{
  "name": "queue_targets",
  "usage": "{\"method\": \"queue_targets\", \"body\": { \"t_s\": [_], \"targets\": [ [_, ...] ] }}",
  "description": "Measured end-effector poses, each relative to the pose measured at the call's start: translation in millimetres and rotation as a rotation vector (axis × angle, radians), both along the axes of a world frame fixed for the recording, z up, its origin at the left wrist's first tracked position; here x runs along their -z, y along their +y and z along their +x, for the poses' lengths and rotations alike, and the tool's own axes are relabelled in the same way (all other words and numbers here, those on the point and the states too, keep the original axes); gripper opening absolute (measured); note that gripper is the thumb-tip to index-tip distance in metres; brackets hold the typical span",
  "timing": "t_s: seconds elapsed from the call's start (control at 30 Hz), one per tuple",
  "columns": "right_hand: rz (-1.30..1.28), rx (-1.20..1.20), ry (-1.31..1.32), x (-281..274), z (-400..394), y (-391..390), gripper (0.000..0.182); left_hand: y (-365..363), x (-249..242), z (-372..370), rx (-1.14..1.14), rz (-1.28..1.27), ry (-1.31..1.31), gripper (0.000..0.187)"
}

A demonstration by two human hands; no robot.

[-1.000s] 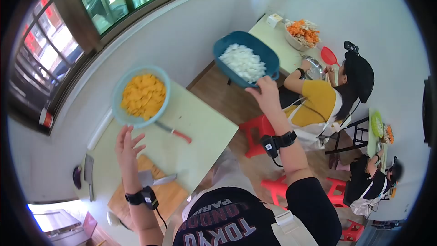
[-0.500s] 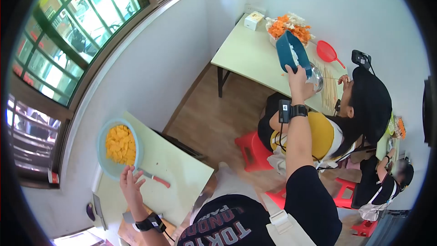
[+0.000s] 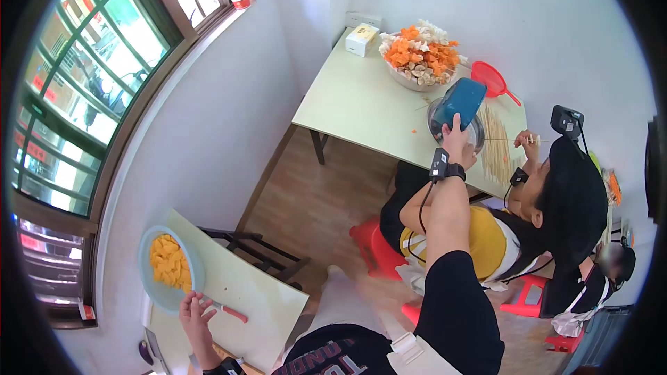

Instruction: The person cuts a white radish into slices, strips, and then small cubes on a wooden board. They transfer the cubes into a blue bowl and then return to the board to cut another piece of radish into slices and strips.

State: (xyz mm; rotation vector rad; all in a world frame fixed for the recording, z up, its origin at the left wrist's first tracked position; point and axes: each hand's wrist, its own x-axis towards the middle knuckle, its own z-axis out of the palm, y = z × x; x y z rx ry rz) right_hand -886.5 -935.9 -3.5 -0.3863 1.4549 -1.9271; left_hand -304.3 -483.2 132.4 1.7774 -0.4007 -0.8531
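Observation:
My right hand (image 3: 456, 142) grips a dark blue plastic container (image 3: 464, 101) at the far table. The container is tipped over a metal bowl (image 3: 478, 133), its underside toward me; its inside is hidden. My left hand (image 3: 195, 319) is open, fingers loosely bent, close to the light blue basin (image 3: 199, 267) of orange-yellow cut pieces (image 3: 169, 262). Beside that hand lies a red-handled knife (image 3: 233, 313) on the near table (image 3: 260, 298).
A seated person (image 3: 479, 236) in yellow holds a skewer beside many bamboo skewers (image 3: 496, 142). A heaped bowl (image 3: 420, 55), red strainer (image 3: 488, 78) and white box (image 3: 363, 39) stand on the far table (image 3: 347, 97). Red stools (image 3: 375, 246) and another person (image 3: 590, 285) are at right.
My right hand has tipped the blue container over, from its white-specked inside showing to its underside showing, above the metal bowl. My left hand stays near the basin. The view has shifted.

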Motion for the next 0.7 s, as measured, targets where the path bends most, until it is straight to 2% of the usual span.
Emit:
{"method": "queue_targets", "body": {
  "t_s": [0.07, 0.17, 0.23, 0.33, 0.4, 0.53, 0.6, 0.7],
  "targets": [
    [-0.083, -0.016, -0.23, 12, -6, -7, 0.046, -7, 1, -5, 0.016, 0.014, 0.004, 0.028],
    [-0.173, 0.073, -0.324, 18, -2, -11, 0.047, -16, -3, -15, 0.058, 0.022, -0.01, 0.031],
    [-0.204, 0.043, -0.366, 15, -2, -10, 0.05, -19, -6, -18, 0.07, 0.028, -0.003, 0.029],
    [-0.344, 0.041, -0.394, -11, 6, 2, 0.05, -21, -9, -20, 0.053, 0.04, -0.008, 0.028],
    [-0.592, 0.105, -0.848, -41, 18, 22, 0.05, -19, -6, -19, 0.055, 0.042, -0.006, 0.028],
    [-0.708, 0.258, -0.914, -21, 11, 8, 0.053, -14, -7, -22, 0.063, 0.024, 0.006, 0.028],
    [-0.769, 0.22, -0.883, -15, 9, 2, 0.038, -13, -9, -24, 0.056, 0.029, 0.01, 0.028],
    [-0.658, 0.245, -0.881, -32, 15, -4, 0.032, -7, -10, -23, 0.053, 0.034, 0.019, 0.027]
  ]
}}
